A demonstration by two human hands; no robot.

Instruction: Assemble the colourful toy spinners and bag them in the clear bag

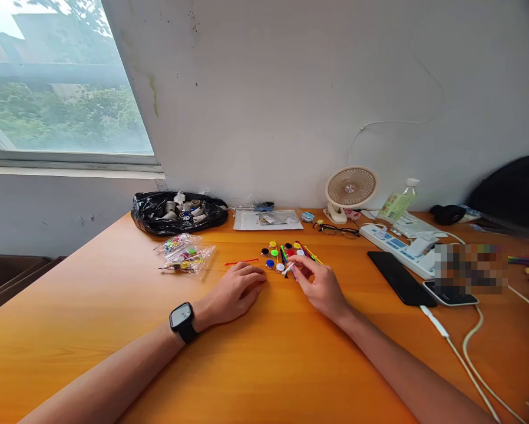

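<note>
Left hand (235,291) flat on the bench (92,330), released, holding nothing. Right hand (320,285) pinching a white stick (288,269) beside loose coloured caps (273,254) and sticks (306,252). Red stick (241,261) apart. Nothing joined yet, seemingly; bagged parts (187,254) unopened nearby.

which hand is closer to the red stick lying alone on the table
Left. The left hand rests palm down just below the red stick, fingertips almost at it. The right hand is farther right, at the pile of coloured pieces.
</note>
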